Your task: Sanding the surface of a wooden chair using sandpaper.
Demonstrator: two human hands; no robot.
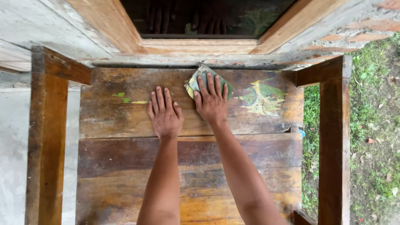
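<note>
Worn, dark-stained planks fill the view: a wooden table [125,154] seen from straight above, its far edge pushed up against a wall below a wooden window frame [200,43]. Left hand [165,114] lies flat on the boards, fingers together and stretched toward the far edge, palm down, gripping nothing. Right hand [211,100] sits just beside it, a little farther out, fingers spread and pressing down on a folded piece of greenish sandpaper [196,81]; the sheet is pinned flat under the fingertips rather than clutched, and its far corner almost touches the table's far edge, near the middle of that edge. Both forearms come in from the near edge. Flecks of green and yellow paint [125,98] show toward the far left corner, and a larger green and yellow paint patch [262,98] spreads toward the far right corner. Upright wooden posts [46,141] with crossbars stand along the left and right edges. Beyond the right edge lies grass [371,137], beyond the left a pale concrete floor [12,154].
</note>
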